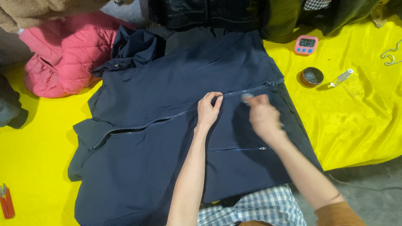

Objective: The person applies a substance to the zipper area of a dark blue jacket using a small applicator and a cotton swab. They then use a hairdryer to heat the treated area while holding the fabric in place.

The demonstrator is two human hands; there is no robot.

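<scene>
A dark navy jacket (pixel 167 83) lies spread flat on yellow cloth (pixel 356 121), its front zipper (pixel 167 118) running across the middle. My left hand (pixel 208 111) pinches the fabric at the zipper line near the centre. My right hand (pixel 263 118) hovers just to the right of it, blurred by motion, with a small pale object at its fingertips close to the zipper; I cannot make out what that object is. A smaller pocket zipper (pixel 243 149) shows below my hands.
A pink padded jacket (pixel 63 54) lies at the upper left, dark garments along the top. On the yellow cloth at right sit a pink digital timer (pixel 306 44), a small round tin (pixel 312 76) and a small clear bottle (pixel 341 78). Red snips (pixel 6 203) lie at the lower left.
</scene>
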